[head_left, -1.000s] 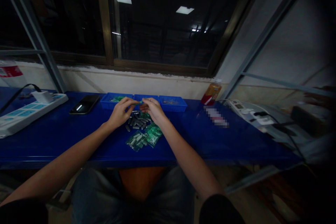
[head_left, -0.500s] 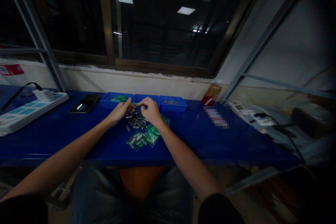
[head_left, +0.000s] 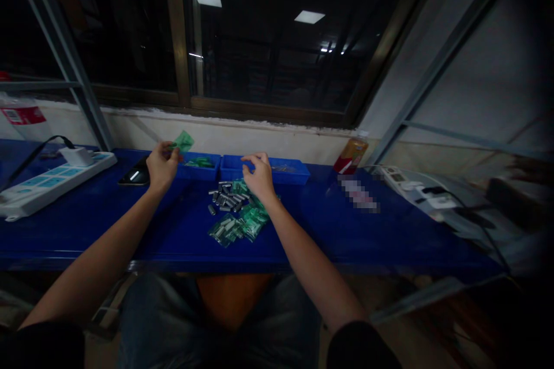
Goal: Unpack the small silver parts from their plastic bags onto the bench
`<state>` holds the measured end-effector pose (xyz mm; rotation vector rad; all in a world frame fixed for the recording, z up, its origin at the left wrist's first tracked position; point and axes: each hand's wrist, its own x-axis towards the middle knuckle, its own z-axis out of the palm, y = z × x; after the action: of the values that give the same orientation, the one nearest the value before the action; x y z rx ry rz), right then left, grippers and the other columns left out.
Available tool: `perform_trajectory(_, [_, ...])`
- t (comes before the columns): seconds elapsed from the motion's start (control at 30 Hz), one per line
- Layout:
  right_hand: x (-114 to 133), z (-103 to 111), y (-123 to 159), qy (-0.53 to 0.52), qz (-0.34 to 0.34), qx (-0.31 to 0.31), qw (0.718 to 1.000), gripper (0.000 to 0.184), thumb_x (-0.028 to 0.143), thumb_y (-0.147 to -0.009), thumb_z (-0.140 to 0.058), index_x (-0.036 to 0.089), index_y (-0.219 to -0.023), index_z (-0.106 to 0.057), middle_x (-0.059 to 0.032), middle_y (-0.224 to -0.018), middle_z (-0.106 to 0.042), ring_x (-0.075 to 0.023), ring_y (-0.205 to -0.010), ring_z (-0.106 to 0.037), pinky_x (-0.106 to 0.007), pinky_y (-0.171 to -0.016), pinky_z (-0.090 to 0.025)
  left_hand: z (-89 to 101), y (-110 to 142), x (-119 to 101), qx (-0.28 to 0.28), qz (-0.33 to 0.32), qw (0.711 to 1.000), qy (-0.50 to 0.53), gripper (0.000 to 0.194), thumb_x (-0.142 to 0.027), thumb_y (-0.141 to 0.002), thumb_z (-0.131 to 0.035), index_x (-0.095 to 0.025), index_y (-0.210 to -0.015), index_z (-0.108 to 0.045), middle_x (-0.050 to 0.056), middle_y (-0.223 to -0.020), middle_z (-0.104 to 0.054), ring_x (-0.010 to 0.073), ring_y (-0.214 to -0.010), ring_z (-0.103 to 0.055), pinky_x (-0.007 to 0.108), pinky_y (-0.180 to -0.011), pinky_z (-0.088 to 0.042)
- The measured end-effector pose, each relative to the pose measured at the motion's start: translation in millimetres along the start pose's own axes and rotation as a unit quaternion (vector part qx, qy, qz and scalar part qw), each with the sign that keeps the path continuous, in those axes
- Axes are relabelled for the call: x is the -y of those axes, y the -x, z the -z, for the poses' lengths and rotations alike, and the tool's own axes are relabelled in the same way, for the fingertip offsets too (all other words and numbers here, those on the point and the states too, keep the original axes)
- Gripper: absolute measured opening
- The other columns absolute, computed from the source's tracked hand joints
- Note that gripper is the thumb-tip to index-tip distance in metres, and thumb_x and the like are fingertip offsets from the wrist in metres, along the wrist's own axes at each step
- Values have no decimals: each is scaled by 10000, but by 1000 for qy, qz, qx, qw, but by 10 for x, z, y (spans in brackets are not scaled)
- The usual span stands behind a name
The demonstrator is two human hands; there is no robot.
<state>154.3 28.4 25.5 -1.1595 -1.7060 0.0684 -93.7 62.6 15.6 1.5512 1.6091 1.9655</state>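
A small green plastic bag point(head_left: 184, 142) is pinched between the fingertips of my left hand point(head_left: 163, 165), raised at the left of the blue trays. My right hand point(head_left: 258, 175) hovers in front of the middle blue tray point(head_left: 231, 168), its thumb and index finger apart with nothing seen between them. Below it lies a heap of short silvery metal cylinders point(head_left: 225, 199). Filled green bags point(head_left: 253, 220) are piled nearer the table edge. The left blue tray point(head_left: 203, 173) holds more green bags, and the right blue tray point(head_left: 298, 175) contains small pieces I cannot make out.
A phone point(head_left: 132, 175) lies behind my left hand, beside a white power strip point(head_left: 93, 170) with a plugged-in adapter. At the right stand a bottle with an orange-red label point(head_left: 351, 154) and another power strip point(head_left: 409, 189). A window rises behind the table.
My hands have moved apart from above the metal cylinders. The left went left and up with the green bag; the right shifted slightly right and its fingers opened.
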Motion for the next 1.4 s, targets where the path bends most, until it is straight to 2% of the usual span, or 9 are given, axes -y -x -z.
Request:
perform_trajectory(0.23, [-55,9,-13,30,-16,-6,999,304,74,-713,-390,160,-901,-613,-76,-919,-513,-170,-820,-522,-301,-801,-436,-3,-67,113,11,-125,973,-195,227,-244,-780,-485,-135,-932,-614,77,-809,-634,198,-760,-614,318,-764,-465])
perform_trajectory(0.4, [-107,58,-51,52,-24,-2,998,333,67,-739,-357,153,-922,-620,-87,-924,-552,-167,-813,-539,-287,-792,-433,-70,-50,74,101,-175,946,-255,329,-185,-781,-458,-155,-1083,-587,111,-1020,-568,203,-841,-591,350,-839,-446])
perform_trajectory(0.5, [-188,95,-90,68,-44,73,994,334,87,-768,-358,157,-954,-627,-70,-895,-608,-161,-820,-560,-276,-788,-430,-95,62,8,123,-208,931,-272,432,-171,-764,-471,-162,-1193,-518,128,-1137,-480,197,-820,-584,351,-814,-459])
perform_trajectory(0.6, [-261,105,-101,98,-57,187,976,295,147,-796,-395,177,-958,-640,-51,-888,-656,-161,-847,-583,-268,-788,-426,-129,217,-87,122,-267,920,-259,393,-158,-775,-445,-137,-1158,-534,133,-1098,-477,220,-918,-548,350,-846,-443])
perform_trajectory(0.7, [-272,77,-70,138,-43,259,955,264,195,-794,-444,183,-961,-648,-58,-947,-665,-167,-881,-588,-257,-784,-420,-182,352,-191,166,-316,909,-215,329,-155,-787,-429,-130,-1086,-565,114,-1001,-523,213,-946,-527,335,-860,-429])
perform_trajectory(0.83, [-194,10,6,180,-23,312,933,299,284,-800,-486,185,-1050,-617,-76,-992,-639,-176,-906,-575,-261,-793,-416,-236,445,-293,306,-285,891,-176,273,-166,-807,-390,-136,-973,-605,57,-789,-599,158,-706,-560,272,-709,-445])
perform_trajectory(1.0, [-122,-27,84,218,-3,312,925,319,353,-812,-487,196,-1064,-603,-110,-1054,-572,-224,-988,-517,-330,-852,-395,-208,414,-258,487,-195,830,-190,258,-228,-762,-464,-171,-948,-634,26,-717,-648,144,-623,-577,230,-600,-408])
perform_trajectory(1.13, [-105,-12,124,222,15,302,927,312,381,-815,-485,217,-1055,-599,-109,-1030,-564,-247,-996,-485,-371,-836,-397,-165,344,-188,530,-155,816,-173,211,-305,-717,-534,-197,-845,-663,28,-754,-666,153,-654,-590,225,-619,-413])
perform_trajectory(1.4, [25,21,125,232,58,327,914,302,406,-823,-471,229,-1033,-597,-104,-1026,-574,-256,-1004,-464,-399,-812,-395,-101,312,-186,546,-114,811,-177,235,-344,-663,-584,-185,-820,-656,50,-831,-634,136,-613,-580,206,-551,-417])
